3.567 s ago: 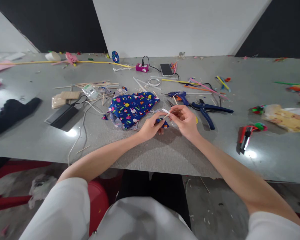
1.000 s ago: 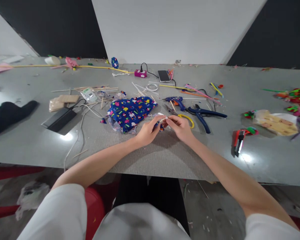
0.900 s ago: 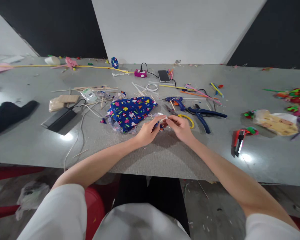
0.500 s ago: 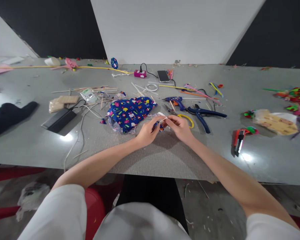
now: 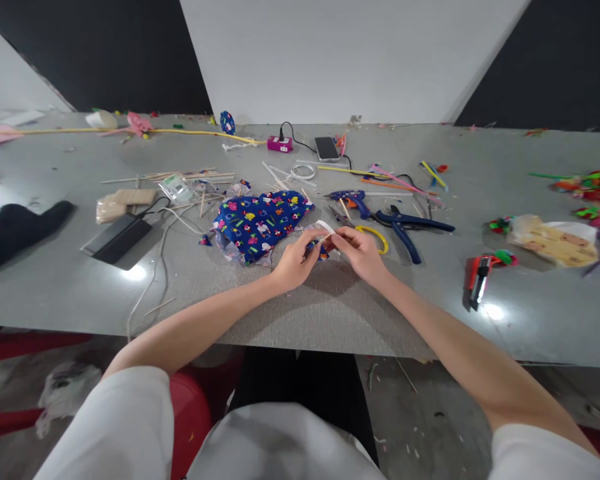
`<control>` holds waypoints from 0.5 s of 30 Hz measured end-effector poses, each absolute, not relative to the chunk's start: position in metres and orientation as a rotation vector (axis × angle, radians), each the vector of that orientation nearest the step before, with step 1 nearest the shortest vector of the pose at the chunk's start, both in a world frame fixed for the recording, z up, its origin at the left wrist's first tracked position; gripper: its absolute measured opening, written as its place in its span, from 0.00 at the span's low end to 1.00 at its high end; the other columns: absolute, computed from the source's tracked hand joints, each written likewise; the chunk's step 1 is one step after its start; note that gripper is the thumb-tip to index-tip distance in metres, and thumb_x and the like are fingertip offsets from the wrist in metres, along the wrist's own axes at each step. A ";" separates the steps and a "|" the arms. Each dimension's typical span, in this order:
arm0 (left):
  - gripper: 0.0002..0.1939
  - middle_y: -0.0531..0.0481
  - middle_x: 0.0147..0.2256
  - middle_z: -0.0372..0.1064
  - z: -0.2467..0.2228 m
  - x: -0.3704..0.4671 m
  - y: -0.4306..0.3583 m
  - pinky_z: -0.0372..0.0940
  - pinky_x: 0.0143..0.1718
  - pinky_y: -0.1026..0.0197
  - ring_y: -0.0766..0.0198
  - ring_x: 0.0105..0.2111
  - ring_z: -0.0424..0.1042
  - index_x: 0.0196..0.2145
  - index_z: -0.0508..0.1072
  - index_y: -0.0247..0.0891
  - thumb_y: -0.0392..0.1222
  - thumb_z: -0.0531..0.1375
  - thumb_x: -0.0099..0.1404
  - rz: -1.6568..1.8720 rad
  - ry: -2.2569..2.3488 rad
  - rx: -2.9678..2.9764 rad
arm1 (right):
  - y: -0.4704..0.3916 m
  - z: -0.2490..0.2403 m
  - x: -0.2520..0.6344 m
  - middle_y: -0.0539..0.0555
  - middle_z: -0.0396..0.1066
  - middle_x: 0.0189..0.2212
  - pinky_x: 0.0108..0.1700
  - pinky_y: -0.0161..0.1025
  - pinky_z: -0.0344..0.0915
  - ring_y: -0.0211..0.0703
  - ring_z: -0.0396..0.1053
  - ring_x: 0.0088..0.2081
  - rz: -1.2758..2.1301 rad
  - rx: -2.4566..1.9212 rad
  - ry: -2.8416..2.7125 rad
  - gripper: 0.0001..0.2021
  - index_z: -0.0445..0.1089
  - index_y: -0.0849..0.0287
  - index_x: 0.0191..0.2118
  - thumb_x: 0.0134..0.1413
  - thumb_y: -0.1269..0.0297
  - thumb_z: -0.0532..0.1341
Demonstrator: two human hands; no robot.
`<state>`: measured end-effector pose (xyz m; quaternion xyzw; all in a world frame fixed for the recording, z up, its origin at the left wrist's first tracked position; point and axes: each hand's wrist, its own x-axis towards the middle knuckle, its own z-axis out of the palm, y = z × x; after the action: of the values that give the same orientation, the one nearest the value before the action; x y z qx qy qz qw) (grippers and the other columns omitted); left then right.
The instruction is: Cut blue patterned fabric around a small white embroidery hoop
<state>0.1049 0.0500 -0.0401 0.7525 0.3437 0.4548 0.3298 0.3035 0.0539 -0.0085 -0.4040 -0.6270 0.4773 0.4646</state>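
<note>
My left hand (image 5: 294,263) is closed in a pinch on a small piece of blue patterned fabric (image 5: 323,253), partly hidden by the fingers. Close beside it, my right hand (image 5: 363,256) pinches a thin white strip (image 5: 326,227) whose curved end shows above the fingertips. The fingertips of both hands nearly meet. To the left lies a larger blue patterned cloth (image 5: 260,225), spread flat with ragged edges. Just right of my right hand are the yellow handles of scissors (image 5: 379,235), blue-handled cutters (image 5: 403,227) and a blue glue gun (image 5: 353,199).
A black power adapter (image 5: 117,238) with a pale cable lies at left, near thin wooden sticks (image 5: 180,177). Toward the back are a phone (image 5: 327,149) and a purple power block (image 5: 279,143). A red box cutter (image 5: 479,283) and colourful pipe cleaners (image 5: 597,193) lie at right.
Both hands stay almost in place, with slight finger movement. The white strip now shows more above the fingertips. The view has shifted slightly.
</note>
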 end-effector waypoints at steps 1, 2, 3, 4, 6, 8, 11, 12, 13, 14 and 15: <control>0.16 0.44 0.48 0.77 -0.041 0.105 0.050 0.69 0.37 0.65 0.68 0.33 0.75 0.60 0.68 0.41 0.45 0.52 0.80 1.199 0.901 1.962 | 0.054 -0.009 0.303 0.53 0.80 0.33 0.44 0.42 0.74 0.45 0.78 0.36 1.184 -0.986 -1.529 0.20 0.78 0.55 0.36 0.60 0.40 0.68; 0.16 0.44 0.47 0.77 -0.041 0.106 0.050 0.69 0.37 0.65 0.68 0.33 0.75 0.60 0.68 0.41 0.45 0.52 0.80 1.208 0.902 1.952 | 0.054 -0.009 0.303 0.53 0.80 0.33 0.45 0.42 0.74 0.45 0.78 0.36 1.197 -0.982 -1.519 0.20 0.78 0.54 0.36 0.60 0.40 0.68; 0.15 0.45 0.46 0.77 -0.042 0.106 0.050 0.68 0.37 0.65 0.68 0.33 0.75 0.59 0.68 0.41 0.45 0.52 0.80 1.213 0.904 1.937 | 0.055 -0.010 0.303 0.53 0.80 0.33 0.45 0.42 0.74 0.46 0.78 0.36 1.207 -0.981 -1.512 0.20 0.78 0.54 0.36 0.60 0.40 0.68; 0.15 0.46 0.44 0.77 -0.042 0.106 0.050 0.68 0.36 0.66 0.69 0.33 0.75 0.59 0.68 0.40 0.45 0.52 0.80 1.214 0.907 1.917 | 0.055 -0.010 0.303 0.53 0.80 0.33 0.45 0.42 0.74 0.46 0.78 0.36 1.213 -0.981 -1.507 0.20 0.78 0.54 0.37 0.60 0.40 0.68; 0.13 0.48 0.40 0.77 -0.042 0.106 0.050 0.66 0.33 0.66 0.69 0.31 0.74 0.56 0.69 0.40 0.45 0.53 0.79 1.205 0.920 1.871 | 0.055 -0.011 0.304 0.53 0.80 0.33 0.44 0.42 0.74 0.45 0.77 0.36 1.211 -0.986 -1.505 0.20 0.79 0.54 0.37 0.61 0.41 0.68; 0.11 0.51 0.35 0.75 -0.041 0.107 0.049 0.63 0.30 0.67 0.70 0.28 0.71 0.53 0.69 0.39 0.45 0.54 0.78 1.194 0.936 1.832 | 0.056 -0.012 0.304 0.53 0.80 0.33 0.44 0.41 0.74 0.45 0.77 0.35 1.195 -0.994 -1.513 0.19 0.79 0.54 0.38 0.61 0.42 0.68; 0.09 0.57 0.27 0.69 -0.041 0.107 0.049 0.60 0.26 0.68 0.71 0.22 0.67 0.49 0.69 0.40 0.46 0.55 0.78 1.168 0.942 1.784 | 0.056 -0.012 0.304 0.53 0.79 0.32 0.43 0.40 0.73 0.44 0.76 0.34 1.173 -1.009 -1.517 0.19 0.79 0.55 0.38 0.61 0.43 0.68; 0.09 0.58 0.25 0.67 -0.040 0.106 0.049 0.59 0.25 0.68 0.71 0.21 0.66 0.48 0.69 0.40 0.47 0.55 0.78 1.160 0.941 1.768 | 0.056 -0.013 0.304 0.53 0.79 0.32 0.43 0.40 0.73 0.44 0.76 0.34 1.169 -1.014 -1.516 0.19 0.79 0.55 0.38 0.61 0.42 0.68; 0.09 0.59 0.23 0.65 -0.040 0.106 0.049 0.58 0.24 0.68 0.71 0.20 0.65 0.47 0.69 0.40 0.47 0.55 0.78 1.153 0.939 1.755 | 0.056 -0.013 0.304 0.53 0.79 0.32 0.42 0.41 0.73 0.44 0.76 0.34 1.165 -1.018 -1.515 0.19 0.79 0.55 0.38 0.61 0.42 0.69; 0.09 0.60 0.22 0.64 -0.040 0.106 0.049 0.58 0.24 0.68 0.71 0.19 0.65 0.47 0.69 0.40 0.47 0.55 0.78 1.149 0.937 1.743 | 0.056 -0.013 0.304 0.53 0.79 0.32 0.43 0.41 0.73 0.44 0.76 0.34 1.162 -1.021 -1.515 0.19 0.79 0.55 0.38 0.60 0.42 0.69; 0.09 0.60 0.22 0.64 -0.039 0.106 0.049 0.58 0.24 0.68 0.71 0.19 0.65 0.47 0.69 0.40 0.48 0.55 0.79 1.143 0.934 1.734 | 0.056 -0.013 0.304 0.53 0.79 0.32 0.43 0.41 0.74 0.44 0.76 0.35 1.161 -1.023 -1.516 0.19 0.79 0.55 0.38 0.60 0.42 0.69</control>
<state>0.1060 0.0488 -0.0395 0.6913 0.3724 0.4559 0.4190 0.3044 0.0562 -0.0130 -0.4171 -0.6182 0.4735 0.4687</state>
